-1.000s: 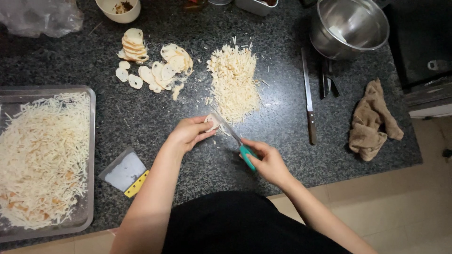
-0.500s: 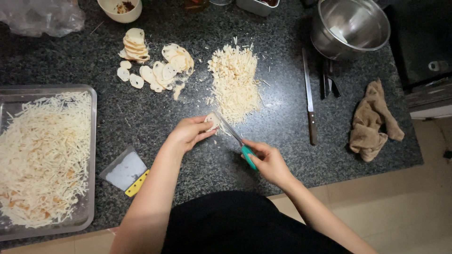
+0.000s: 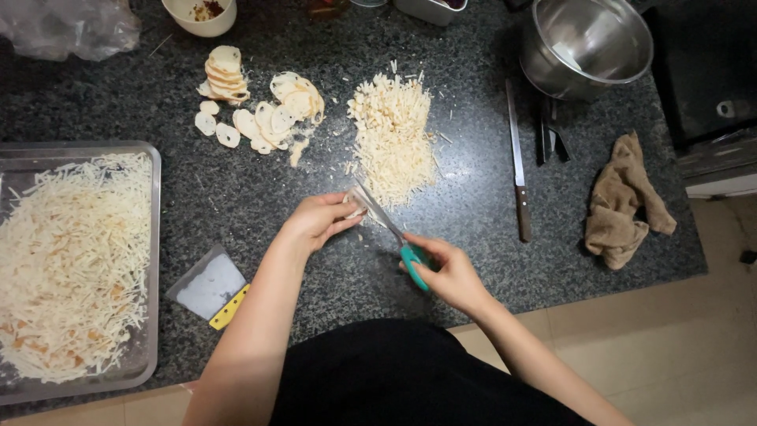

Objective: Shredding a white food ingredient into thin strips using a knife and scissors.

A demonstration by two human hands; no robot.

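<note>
Knife (image 3: 386, 225) lying diagonally, right hand (image 3: 445, 272) fingers clamping its teal handle; left hand (image 3: 319, 221) fingers pinching a pale slice (image 3: 352, 207) at the blade tip.

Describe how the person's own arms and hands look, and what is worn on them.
Both arms are bare from the hands up to where they leave the picture: no sleeves, gloves or watch show. The left hand and right hand carry no rings or bracelets that can be made out. The fingers are uncovered. The only clothing in sight is a black garment over the body, at the lower edge.
</note>
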